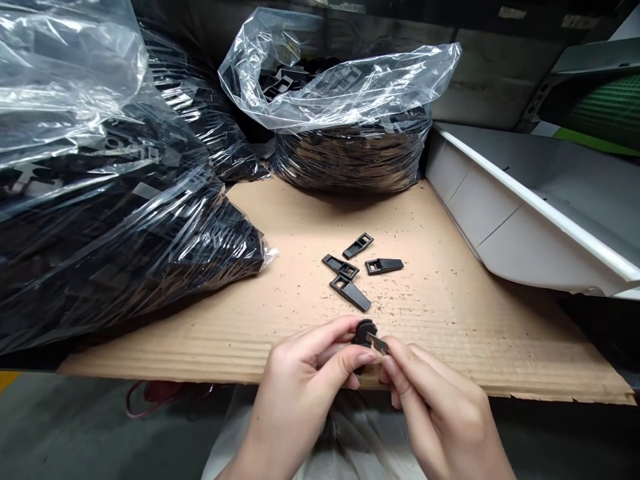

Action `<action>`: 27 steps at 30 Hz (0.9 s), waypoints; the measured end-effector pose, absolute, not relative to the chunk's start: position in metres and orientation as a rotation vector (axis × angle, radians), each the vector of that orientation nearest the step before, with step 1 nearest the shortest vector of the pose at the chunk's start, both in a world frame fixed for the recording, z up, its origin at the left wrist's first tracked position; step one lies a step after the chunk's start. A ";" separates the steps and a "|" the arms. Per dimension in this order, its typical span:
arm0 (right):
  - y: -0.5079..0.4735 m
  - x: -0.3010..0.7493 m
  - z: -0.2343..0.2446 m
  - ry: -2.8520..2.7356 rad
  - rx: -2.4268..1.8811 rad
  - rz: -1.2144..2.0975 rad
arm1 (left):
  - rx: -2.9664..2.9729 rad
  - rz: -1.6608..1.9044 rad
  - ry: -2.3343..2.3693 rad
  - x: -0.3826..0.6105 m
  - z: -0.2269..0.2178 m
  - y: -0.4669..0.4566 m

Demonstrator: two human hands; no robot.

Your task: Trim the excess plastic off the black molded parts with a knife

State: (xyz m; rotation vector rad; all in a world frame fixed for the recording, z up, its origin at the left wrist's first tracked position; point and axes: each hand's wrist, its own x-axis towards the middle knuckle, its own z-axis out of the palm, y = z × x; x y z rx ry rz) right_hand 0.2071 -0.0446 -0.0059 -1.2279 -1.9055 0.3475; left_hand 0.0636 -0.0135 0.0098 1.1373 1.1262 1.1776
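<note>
My left hand (310, 380) pinches a small black plastic part (365, 330) with a rounded end, above the cardboard's front edge. Between the thumb and fingers of my right hand (440, 400) is a small, thin, dark blade (378, 343), its pointed tip against the black part. The fingers hide much of both. Just beyond my hands lie several flat black plastic clips, each with a square opening. The nearest clip (351, 294) touches another clip (340, 266); a clip on the right (384, 266) and one at the back (358, 245) lie apart.
Cardboard (280, 227) covers the work surface, with dark shavings scattered on it. A large clear bag (150, 220) of black parts bulges in from the left. Another open bag (350, 157) of black parts stands at the back. A white tray (500, 213) sits at the right.
</note>
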 end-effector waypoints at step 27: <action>-0.009 0.207 0.026 -1.613 -1.454 0.907 | 1.400 1.107 1.063 0.063 0.013 -0.012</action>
